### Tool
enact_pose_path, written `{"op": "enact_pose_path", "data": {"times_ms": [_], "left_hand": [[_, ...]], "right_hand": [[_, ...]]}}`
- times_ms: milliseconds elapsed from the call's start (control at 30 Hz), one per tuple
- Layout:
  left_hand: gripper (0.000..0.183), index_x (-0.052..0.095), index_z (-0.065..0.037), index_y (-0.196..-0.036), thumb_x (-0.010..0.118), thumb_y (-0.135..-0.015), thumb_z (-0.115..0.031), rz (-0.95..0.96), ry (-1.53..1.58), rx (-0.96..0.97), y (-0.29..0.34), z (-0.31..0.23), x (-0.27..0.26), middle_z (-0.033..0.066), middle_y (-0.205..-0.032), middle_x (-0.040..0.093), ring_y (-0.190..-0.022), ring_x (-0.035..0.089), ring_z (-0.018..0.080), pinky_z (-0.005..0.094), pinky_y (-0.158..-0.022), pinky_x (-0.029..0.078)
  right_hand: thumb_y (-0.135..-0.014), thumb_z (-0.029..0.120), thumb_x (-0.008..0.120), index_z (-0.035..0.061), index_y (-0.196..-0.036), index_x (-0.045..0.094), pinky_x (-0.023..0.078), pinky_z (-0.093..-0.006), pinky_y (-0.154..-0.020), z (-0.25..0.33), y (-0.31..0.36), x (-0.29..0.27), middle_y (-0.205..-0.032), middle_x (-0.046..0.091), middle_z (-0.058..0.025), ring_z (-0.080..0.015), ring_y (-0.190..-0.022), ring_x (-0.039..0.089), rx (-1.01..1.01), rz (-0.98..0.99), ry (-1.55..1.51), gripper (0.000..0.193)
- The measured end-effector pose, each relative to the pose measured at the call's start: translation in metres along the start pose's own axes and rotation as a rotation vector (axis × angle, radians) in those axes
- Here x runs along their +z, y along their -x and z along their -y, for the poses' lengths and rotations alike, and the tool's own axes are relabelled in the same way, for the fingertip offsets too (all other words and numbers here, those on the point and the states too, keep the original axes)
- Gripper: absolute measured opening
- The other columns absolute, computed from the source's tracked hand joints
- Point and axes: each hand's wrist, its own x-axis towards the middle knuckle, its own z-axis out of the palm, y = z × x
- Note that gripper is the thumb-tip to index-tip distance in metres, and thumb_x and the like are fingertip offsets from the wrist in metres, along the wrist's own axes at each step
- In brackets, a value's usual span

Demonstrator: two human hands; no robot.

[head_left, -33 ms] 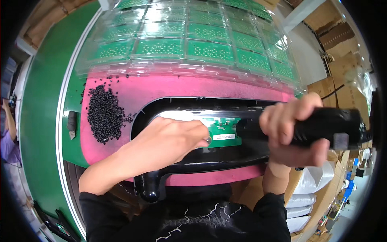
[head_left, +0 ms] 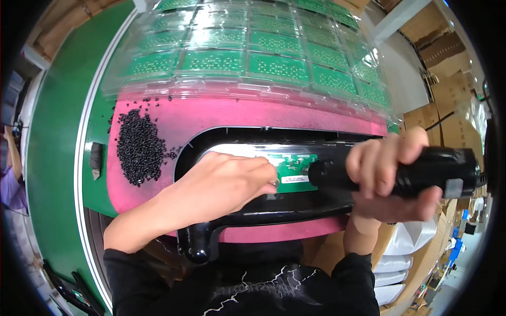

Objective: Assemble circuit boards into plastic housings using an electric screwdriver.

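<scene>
A black molded plastic housing [head_left: 316,208] lies across the pink mat, its curved end to the left. Inside it sits a green circuit board [head_left: 298,166] with a white label strip. My left hand [head_left: 226,181] reaches over the housing from the left, thumb and fingers pinched at the board's left part. A small shiny round bit shows at those fingertips; what it is I cannot make out. My right hand [head_left: 387,176] is wrapped round a black electric screwdriver [head_left: 437,171], held level above the housing's right part. Its front end points left over the board; the bit's tip is not distinguishable.
A heap of small black screws [head_left: 139,147] lies on the pink mat [head_left: 174,113] at left. Clear trays of green boards [head_left: 276,66] stand at the back. A dark-handled blade tool [head_left: 96,160] rests on the green table. Cardboard boxes [head_left: 448,105] stand at right.
My right hand and the electric screwdriver have shifted slightly to the right. My left hand keeps its pinch over the board.
</scene>
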Motion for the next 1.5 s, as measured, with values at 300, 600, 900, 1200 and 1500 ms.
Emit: {"op": "enact_pose_path", "data": {"times_ms": [300,600,900,1200,1500], "left_hand": [[0.023,0.062,-0.004,-0.092,0.075,-0.08,-0.018,-0.083,0.16,0.071,0.003,0.003,0.0,0.0084,-0.088,0.069,-0.073,0.068,0.0278,0.0354,-0.061,0.053],[0.019,0.065,-0.002,-0.095,0.073,-0.081,-0.012,-0.177,0.278,0.108,0.0,0.0,0.0,0.0092,-0.084,0.068,-0.075,0.067,0.0296,0.0374,-0.065,0.052],[0.012,0.064,-0.003,-0.086,0.073,-0.079,-0.006,-0.357,0.059,0.064,0.003,-0.001,0.003,0.0076,-0.078,0.065,-0.069,0.064,0.0275,0.0356,-0.063,0.05],[0.008,0.062,0.002,-0.091,0.065,-0.084,0.004,-0.437,0.117,-0.032,0.0,0.004,0.002,0.013,-0.082,0.064,-0.075,0.065,0.0296,0.0354,-0.066,0.051],[0.007,0.063,0.002,-0.093,0.065,-0.086,0.001,-0.401,0.107,0.03,0.002,0.005,0.005,0.0138,-0.083,0.06,-0.074,0.063,0.0314,0.0392,-0.064,0.05]], "right_hand": [[-0.092,0.054,0.061,0.012,-0.106,0.043,0.047,-0.0274,-0.047,0.001,0.01,0.012,-0.067,0.057,0.0001,-0.0117,-0.048,0.057,-0.098,0.028,-0.146,0.048],[-0.087,0.039,0.068,0.0088,-0.096,0.047,0.045,-0.0249,-0.046,0.001,0.007,0.023,-0.06,0.055,0.0001,-0.0092,-0.043,0.052,-0.05,-0.005,-0.188,0.038],[-0.086,0.05,0.067,0.01,-0.101,0.045,0.043,-0.0262,-0.045,-0.007,0.014,0.027,-0.061,0.055,0.0003,-0.0101,-0.045,0.051,-0.011,-0.05,-0.014,0.049],[-0.082,0.052,0.074,0.0079,-0.103,0.047,0.046,-0.0294,-0.047,-0.016,0.017,0.018,-0.065,0.057,-0.0021,-0.0136,-0.047,0.055,0.088,0.141,-0.053,0.056],[-0.078,0.055,0.077,0.0096,-0.098,0.047,0.046,-0.0296,-0.048,-0.019,0.02,0.03,-0.064,0.057,-0.0019,-0.0141,-0.048,0.055,0.107,0.155,0.06,0.057]]}}
